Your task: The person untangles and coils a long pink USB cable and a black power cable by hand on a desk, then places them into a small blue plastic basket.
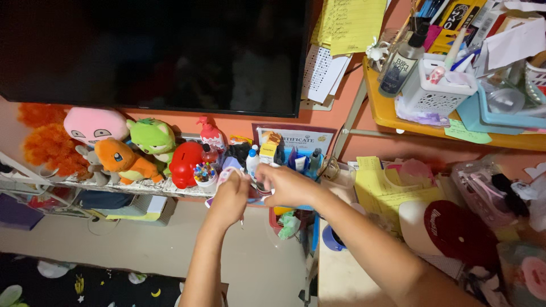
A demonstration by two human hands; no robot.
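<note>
Shelf (142,187) crammed w/ toys (122,159), bottles (253,162).

Four plush toys (122,148), one television (153,54), perhaps two baskets (438,91)

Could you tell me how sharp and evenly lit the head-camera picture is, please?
Head view: the left hand and right hand are motion-blurred, the plush toys beside them fairly sharp; the television screen is dark with faint reflections; the lower corners fall into shadow; the wide lens bends the yellow shelf.

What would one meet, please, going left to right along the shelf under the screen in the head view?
Orange fluff → pink plush → orange plush → green plush → red piggy bank → left hand → right hand.
</note>
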